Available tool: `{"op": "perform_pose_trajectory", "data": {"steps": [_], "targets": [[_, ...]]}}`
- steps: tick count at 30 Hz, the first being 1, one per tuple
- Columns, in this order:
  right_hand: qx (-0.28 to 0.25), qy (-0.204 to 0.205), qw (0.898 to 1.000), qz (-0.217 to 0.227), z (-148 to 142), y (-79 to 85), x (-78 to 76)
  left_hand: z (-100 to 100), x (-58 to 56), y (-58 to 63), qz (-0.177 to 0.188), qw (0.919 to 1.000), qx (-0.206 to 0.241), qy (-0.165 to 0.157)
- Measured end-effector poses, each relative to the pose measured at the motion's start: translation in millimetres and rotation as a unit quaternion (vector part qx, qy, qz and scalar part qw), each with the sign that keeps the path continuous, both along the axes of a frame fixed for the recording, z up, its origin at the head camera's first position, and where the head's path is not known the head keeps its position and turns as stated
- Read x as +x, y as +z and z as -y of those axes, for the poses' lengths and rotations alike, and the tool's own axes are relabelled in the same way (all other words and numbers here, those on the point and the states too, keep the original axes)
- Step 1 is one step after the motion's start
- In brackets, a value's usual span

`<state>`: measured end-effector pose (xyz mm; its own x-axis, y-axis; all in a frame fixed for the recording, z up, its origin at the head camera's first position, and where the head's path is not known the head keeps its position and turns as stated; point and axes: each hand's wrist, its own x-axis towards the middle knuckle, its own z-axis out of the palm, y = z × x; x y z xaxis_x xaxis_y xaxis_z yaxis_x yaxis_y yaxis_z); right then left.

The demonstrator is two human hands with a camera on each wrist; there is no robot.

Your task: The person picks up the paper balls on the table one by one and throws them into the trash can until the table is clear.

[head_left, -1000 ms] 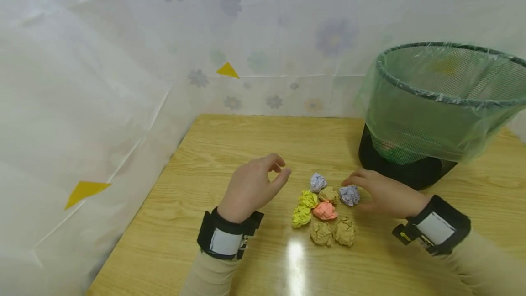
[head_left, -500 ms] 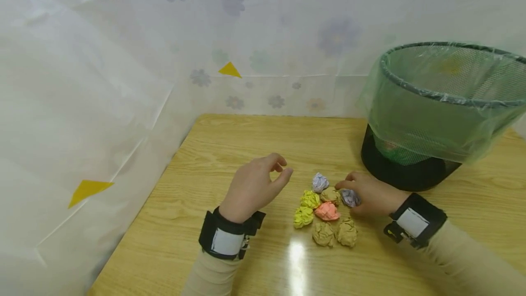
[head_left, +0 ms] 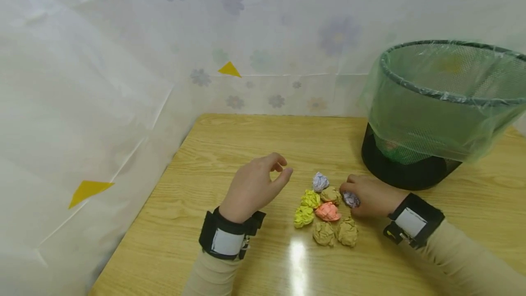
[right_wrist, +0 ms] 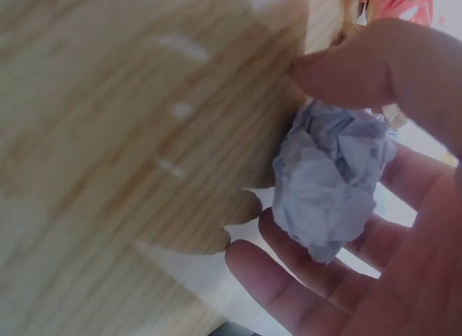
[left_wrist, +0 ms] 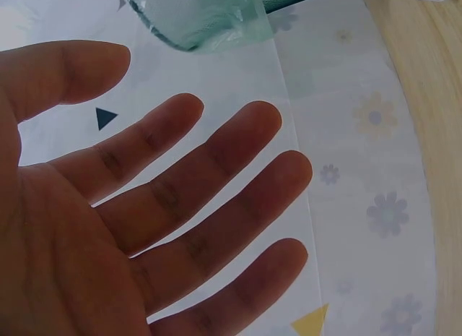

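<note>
My right hand grips a crumpled pale lavender paper ball at the right side of a group of paper balls. In the right wrist view the thumb lies on one side of it and the curled fingers on the other, close to the tabletop. Left of it lie another pale ball, a tan ball, a pink ball and two yellow balls. Two tan balls sit in front. My left hand hovers left of the group, fingers relaxed, holding nothing.
A black mesh wastebasket lined with a green plastic bag stands behind my right hand. The wooden table meets a flower-print sheet at the back and left. Yellow triangles show on the sheet.
My right hand has moved left onto the pale lavender ball and its fingers have closed round it. The ball has shifted slightly. My left hand has stayed nearly still.
</note>
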<state>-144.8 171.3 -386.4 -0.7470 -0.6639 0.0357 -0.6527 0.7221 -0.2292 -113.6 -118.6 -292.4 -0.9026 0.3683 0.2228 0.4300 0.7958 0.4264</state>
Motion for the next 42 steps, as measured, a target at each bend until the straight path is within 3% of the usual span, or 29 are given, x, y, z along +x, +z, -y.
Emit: {"op": "perform_pose_trajectory", "data": {"steps": [5,18,42], "targets": [[-0.016,-0.001,1.0,0.0,-1.9,-3.5,-1.0,-0.2,0.1,0.0,-0.001,1.0,0.001,-0.001],[-0.049,0.005,0.996,0.072,-4.3,5.7,-1.4,-0.5,0.6,1.6,0.0,1.0,0.0,-0.006],[-0.038,0.012,0.999,0.023,-13.9,41.6,10.0,1.7,1.3,1.4,0.003,0.9999,-0.016,-0.005]]}}
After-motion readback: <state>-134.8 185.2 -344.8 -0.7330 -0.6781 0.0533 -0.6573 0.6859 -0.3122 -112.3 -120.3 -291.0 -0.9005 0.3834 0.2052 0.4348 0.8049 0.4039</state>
